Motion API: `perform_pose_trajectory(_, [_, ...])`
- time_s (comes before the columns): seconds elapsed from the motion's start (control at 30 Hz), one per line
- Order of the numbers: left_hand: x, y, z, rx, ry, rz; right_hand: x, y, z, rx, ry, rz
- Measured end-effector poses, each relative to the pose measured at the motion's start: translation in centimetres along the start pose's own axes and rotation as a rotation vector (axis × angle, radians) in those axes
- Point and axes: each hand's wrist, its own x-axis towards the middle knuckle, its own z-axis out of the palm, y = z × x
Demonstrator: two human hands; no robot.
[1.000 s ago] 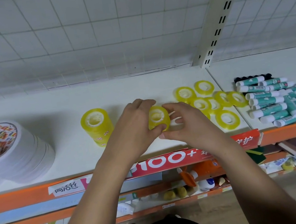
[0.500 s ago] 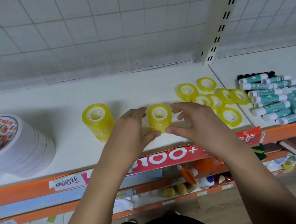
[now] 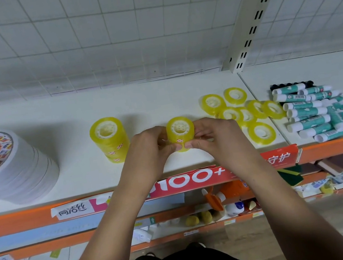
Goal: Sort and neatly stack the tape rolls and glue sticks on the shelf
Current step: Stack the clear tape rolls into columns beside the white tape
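A short stack of yellow tape rolls (image 3: 181,131) stands upright on the white shelf (image 3: 80,181), near its front edge. My left hand (image 3: 146,149) and my right hand (image 3: 215,134) hold it from either side, fingers and thumbs curled round it. A taller stack of yellow rolls (image 3: 110,139) stands to the left. Several loose yellow rolls (image 3: 239,110) lie flat to the right, one of them (image 3: 261,133) nearer the front. Teal and white glue sticks (image 3: 319,112) lie in a pile at the far right.
A large stack of white tape rolls (image 3: 9,167) with a printed top sits at the far left. A slotted upright post (image 3: 253,15) splits the back wall. An orange shelf edge with red signs (image 3: 195,177) runs along the front, with lower shelves of mixed goods below.
The small stack went from being tilted in my hands to standing upright on the shelf. Both hands have closed in round its sides.
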Motion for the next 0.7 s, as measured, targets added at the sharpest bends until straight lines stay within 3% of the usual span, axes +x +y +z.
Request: perform_pose_trajectory(0.7, [-0.33,0.44,0.97,0.039,0.053,-0.057,0.48,-0.13,0.4,-0.18,-0.055,0.054])
